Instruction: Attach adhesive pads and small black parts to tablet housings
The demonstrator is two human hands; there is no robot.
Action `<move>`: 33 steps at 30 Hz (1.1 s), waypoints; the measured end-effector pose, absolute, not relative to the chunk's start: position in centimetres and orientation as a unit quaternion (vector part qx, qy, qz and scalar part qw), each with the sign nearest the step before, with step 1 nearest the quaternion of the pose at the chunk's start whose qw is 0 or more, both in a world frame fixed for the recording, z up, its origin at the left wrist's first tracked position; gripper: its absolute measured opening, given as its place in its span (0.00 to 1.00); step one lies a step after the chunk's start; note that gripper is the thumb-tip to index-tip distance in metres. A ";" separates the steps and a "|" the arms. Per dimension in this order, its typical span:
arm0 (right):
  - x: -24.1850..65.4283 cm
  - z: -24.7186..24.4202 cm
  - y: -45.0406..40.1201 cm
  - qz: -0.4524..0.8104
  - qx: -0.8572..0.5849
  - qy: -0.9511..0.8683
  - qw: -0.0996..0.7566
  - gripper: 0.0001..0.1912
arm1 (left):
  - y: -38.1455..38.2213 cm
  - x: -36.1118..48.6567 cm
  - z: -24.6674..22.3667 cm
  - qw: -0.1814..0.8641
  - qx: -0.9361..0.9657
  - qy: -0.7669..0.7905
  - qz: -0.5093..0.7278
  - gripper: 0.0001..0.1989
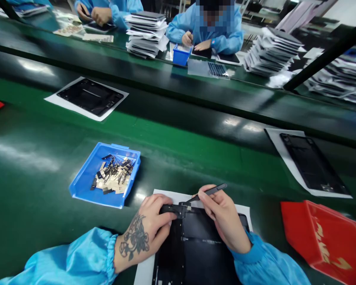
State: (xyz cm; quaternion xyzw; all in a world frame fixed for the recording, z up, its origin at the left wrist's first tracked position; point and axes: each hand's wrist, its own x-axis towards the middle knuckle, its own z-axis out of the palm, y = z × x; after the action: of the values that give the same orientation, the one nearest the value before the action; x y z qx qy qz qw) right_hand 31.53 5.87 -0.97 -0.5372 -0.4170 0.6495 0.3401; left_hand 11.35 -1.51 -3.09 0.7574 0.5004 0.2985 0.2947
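A black tablet housing (209, 253) lies on a white sheet (144, 271) right in front of me. My left hand (150, 223) grips its far left corner, with fingers over the edge and thumb on the inner side. In my right hand (222, 215) is a pair of black tweezers (212, 190), pinched between thumb and fingers. Their tip reaches a small part at the housing's far edge, close to my left fingers. The small part is too fine to name. My right hand hovers over or rests on the housing; which one I cannot tell.
A blue bin (86, 180) with small cable-like parts stands left, a red bin (338, 241) right. Two more tablet housings (90, 97) (311, 162) lie on sheets along the dark belt (166, 103). Across it, people in blue work beside stacks (146, 33) and a small blue bin (180, 56).
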 end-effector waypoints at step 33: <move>31.5 -2.0 4.8 0.554 -0.543 -0.576 0.258 0.10 | -1.5 11.4 -3.0 0.248 0.832 0.412 0.278 0.12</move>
State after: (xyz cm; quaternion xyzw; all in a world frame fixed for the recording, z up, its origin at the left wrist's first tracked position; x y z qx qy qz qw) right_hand 31.46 4.79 -1.97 -0.5431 -0.5756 0.5541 0.2581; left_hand 11.39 -1.53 -3.00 0.8315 0.4119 0.2779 0.2483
